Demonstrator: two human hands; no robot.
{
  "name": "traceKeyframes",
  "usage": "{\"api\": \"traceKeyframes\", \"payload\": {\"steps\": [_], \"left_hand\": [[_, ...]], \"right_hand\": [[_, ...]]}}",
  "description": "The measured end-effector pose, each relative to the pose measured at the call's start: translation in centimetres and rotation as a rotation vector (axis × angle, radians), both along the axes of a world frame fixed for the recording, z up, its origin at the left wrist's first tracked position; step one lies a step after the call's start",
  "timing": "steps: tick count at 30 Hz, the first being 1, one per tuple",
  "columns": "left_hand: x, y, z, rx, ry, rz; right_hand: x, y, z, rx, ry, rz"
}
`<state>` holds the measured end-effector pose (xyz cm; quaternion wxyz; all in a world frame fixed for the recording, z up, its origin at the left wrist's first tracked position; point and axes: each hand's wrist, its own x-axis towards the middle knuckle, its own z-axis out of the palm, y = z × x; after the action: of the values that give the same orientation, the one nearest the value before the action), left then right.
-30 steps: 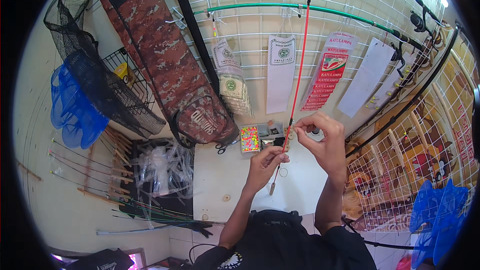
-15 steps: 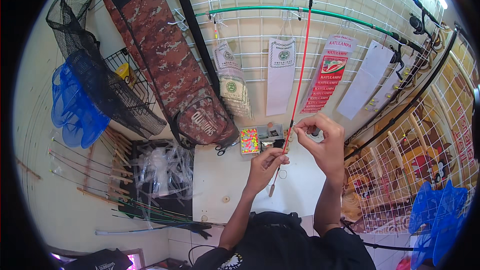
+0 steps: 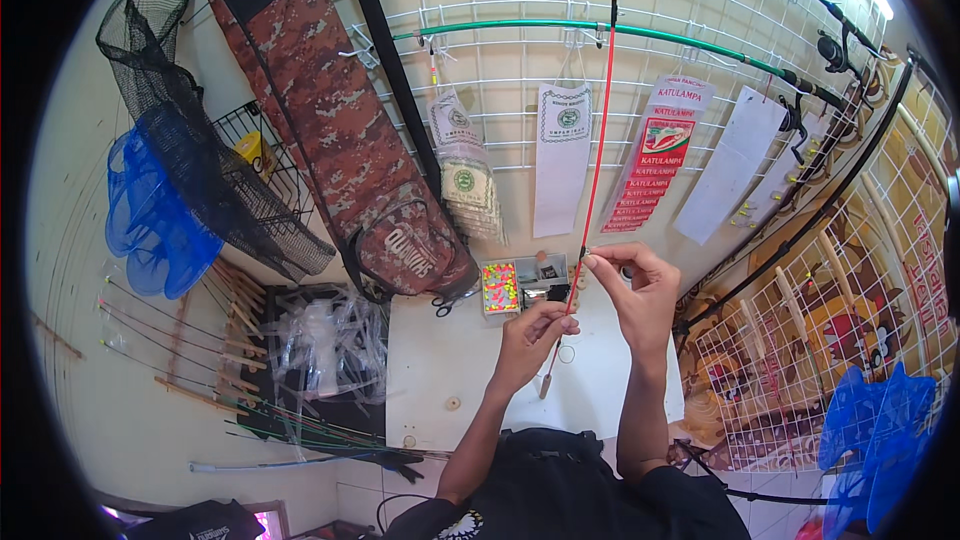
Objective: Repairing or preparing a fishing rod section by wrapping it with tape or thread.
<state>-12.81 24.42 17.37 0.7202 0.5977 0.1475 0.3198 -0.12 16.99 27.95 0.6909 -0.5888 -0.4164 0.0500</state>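
Note:
A thin red fishing rod [image 3: 602, 130] slants upward in front of me, with dark bands along it and a short tan butt [image 3: 545, 386] at its lower end. My left hand [image 3: 532, 342] is closed round the rod a little above that butt. At a dark band farther up, my right hand [image 3: 645, 295] pinches thumb and forefinger together beside the rod. What lies between those fingertips, if anything, is too small to make out. A small thin ring [image 3: 567, 353] shows just right of the rod, near the white table [image 3: 430, 360].
On the table stand a box of bright floats [image 3: 499, 286], a grey tray [image 3: 551, 265], scissors [image 3: 443, 307] and a small round tan piece [image 3: 453, 404]. Clear plastic packaging [image 3: 325, 345] lies left. Behind, a white wire grid [image 3: 500, 60] carries hanging packets and a green rod [image 3: 490, 24].
My right hand has moved slightly down and left, its pinched fingertips now right against the rod's dark band. The left hand keeps its hold, and the rod's upper part has shifted a little left.

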Motion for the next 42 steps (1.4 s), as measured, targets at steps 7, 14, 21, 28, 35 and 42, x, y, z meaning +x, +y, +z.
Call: {"api": "traceKeyframes", "payload": {"steps": [7, 14, 21, 28, 35, 42], "left_hand": [[0.0, 0.1, -0.4, 0.012, 0.005, -0.007], [0.3, 0.0, -0.4, 0.014, -0.012, 0.006], [0.3, -0.1, -0.6, 0.03, -0.016, 0.016], [0.6, -0.4, -0.6, 0.071, -0.036, 0.036], [0.4, -0.4, 0.0, 0.129, -0.021, 0.095], [-0.9, 1.0, 1.3, 0.353, 0.094, 0.182]], "right_hand": [[-0.7, 0.6, -0.1, 0.1, 0.176, 0.041], [-1.4, 1.1, -0.6, 0.167, 0.203, 0.038], [-2.3, 1.9, -0.9, 0.23, 0.123, -0.041], [-2.6, 2.2, -0.8, 0.255, 0.208, -0.024], [-3.0, 2.2, 0.4, 0.212, 0.267, 0.018], [-1.8, 1.8, 1.2, 0.287, 0.26, 0.022]]}}
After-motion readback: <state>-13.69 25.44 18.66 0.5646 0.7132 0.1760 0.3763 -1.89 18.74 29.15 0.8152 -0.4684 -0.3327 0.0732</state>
